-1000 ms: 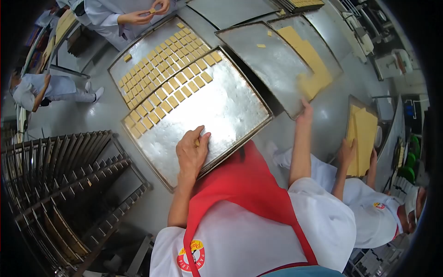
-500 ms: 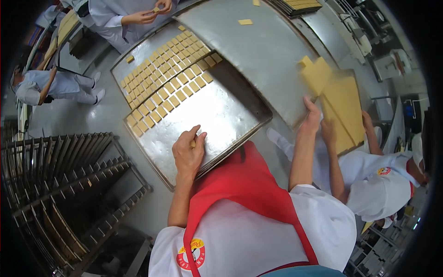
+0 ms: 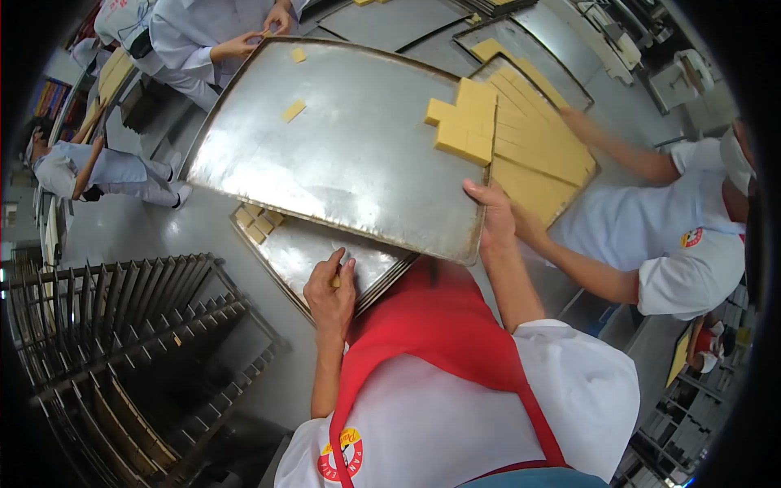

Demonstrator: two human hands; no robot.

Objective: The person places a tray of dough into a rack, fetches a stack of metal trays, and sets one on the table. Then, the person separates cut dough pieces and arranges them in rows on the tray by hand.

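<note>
My right hand point(image 3: 495, 213) grips the near right corner of a raised metal tray point(image 3: 350, 130). On that tray lie two small loose yellow pieces point(image 3: 294, 111) and, at its right edge, a thick yellow block point(image 3: 468, 122). Below, my left hand point(image 3: 329, 293) is closed round a small yellow piece point(image 3: 335, 282), over a lower tray point(image 3: 305, 248). Small yellow squares point(image 3: 259, 223) show at the lower tray's far left; the raised tray hides the rest.
At the right, a co-worker point(image 3: 651, 228) holds a tray of cut yellow sheet point(image 3: 533, 134) against my tray. Another person's hands point(image 3: 252, 41) are at the far side. A tray rack point(image 3: 122, 325) stands at the left. More trays point(image 3: 529, 49) lie beyond.
The tray in my right hand has come left, over the rows of squares. The co-worker and their yellow sheet have moved in from the right. My left hand stays closed near the same place.
</note>
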